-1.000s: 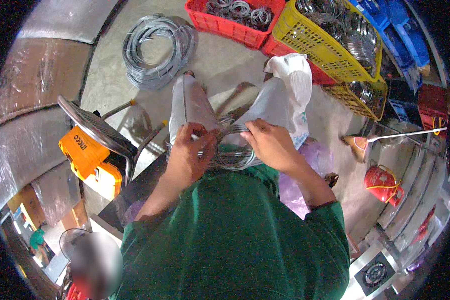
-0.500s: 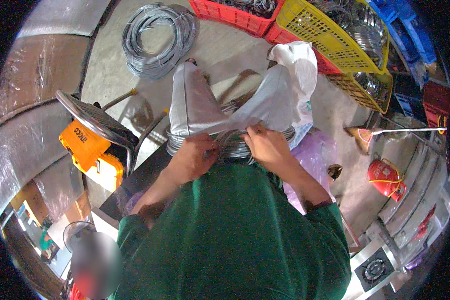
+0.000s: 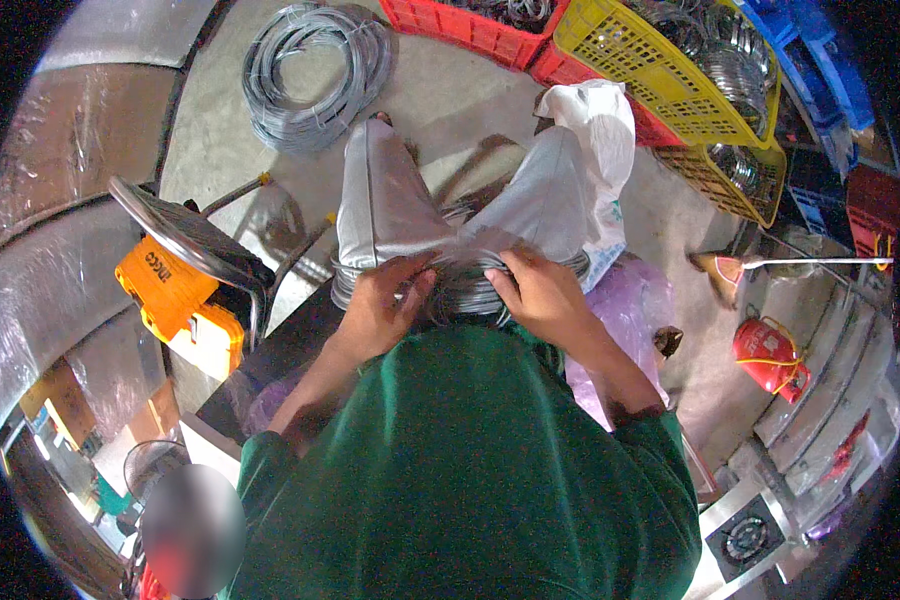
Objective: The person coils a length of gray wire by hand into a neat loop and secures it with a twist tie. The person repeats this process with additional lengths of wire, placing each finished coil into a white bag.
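A coil of grey metal wire (image 3: 468,292) lies across my lap, close against my green shirt. My left hand (image 3: 382,300) is closed over its left part, fingers on top and the thumb on the near side. On the right part, my right hand (image 3: 540,292) grips the same coil, its thumb pointing in toward the middle strands. A short gap with several bare strands shows between the two hands. The coil's outer loops stick out past both hands, and my fingertips are partly hidden among the strands.
A larger wire coil (image 3: 317,78) lies on the floor ahead. Red (image 3: 470,36) and yellow crates (image 3: 660,72) with metal rings stand at the far right. Left is a metal-framed stool (image 3: 190,235) with an orange case (image 3: 175,290); right, a red cylinder (image 3: 767,358) and a broom (image 3: 725,275).
Both thumbs have opened outward and now lie along the coil's near side. The middle strands sit flatter and closer together. My hands have hardly shifted place.
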`<action>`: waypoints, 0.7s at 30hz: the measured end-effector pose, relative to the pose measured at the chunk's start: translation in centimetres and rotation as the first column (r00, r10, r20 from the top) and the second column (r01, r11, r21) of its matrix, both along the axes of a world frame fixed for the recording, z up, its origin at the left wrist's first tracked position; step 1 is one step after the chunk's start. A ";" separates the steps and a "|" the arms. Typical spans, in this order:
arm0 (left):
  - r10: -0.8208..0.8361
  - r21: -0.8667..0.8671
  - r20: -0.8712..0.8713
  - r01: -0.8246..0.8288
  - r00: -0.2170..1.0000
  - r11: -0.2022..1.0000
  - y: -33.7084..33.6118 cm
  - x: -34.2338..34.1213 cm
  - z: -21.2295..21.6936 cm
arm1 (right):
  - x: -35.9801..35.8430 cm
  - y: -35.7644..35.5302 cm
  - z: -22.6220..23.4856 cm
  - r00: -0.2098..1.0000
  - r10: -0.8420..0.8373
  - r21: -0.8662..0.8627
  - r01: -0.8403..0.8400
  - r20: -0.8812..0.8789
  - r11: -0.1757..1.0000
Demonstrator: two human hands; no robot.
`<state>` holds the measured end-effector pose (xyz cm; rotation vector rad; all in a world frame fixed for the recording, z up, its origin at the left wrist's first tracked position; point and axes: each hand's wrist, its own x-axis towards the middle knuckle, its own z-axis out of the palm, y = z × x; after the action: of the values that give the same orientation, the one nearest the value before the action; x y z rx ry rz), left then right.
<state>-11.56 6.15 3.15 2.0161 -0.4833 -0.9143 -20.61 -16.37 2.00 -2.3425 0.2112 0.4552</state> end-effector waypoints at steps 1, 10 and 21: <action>0.010 -0.023 0.041 -0.009 0.999 1.000 -0.1 -0.3 -0.1 | -0.1 0.0 0.1 1.000 -0.011 0.027 0.011 0.010 1.000; 0.238 -0.023 -0.204 -0.247 0.950 0.969 -0.3 -0.6 0.2 | -0.8 -0.6 0.6 0.997 -0.054 0.148 0.046 0.050 0.988; 0.363 -0.143 -0.476 -0.478 0.801 0.867 -1.2 0.4 -1.2 | -0.2 -0.4 0.9 0.994 -0.064 0.181 0.048 0.085 0.982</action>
<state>-11.16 4.98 2.00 1.5235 0.1051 -0.9242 -20.85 -16.75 2.91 -2.1695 0.1854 0.3258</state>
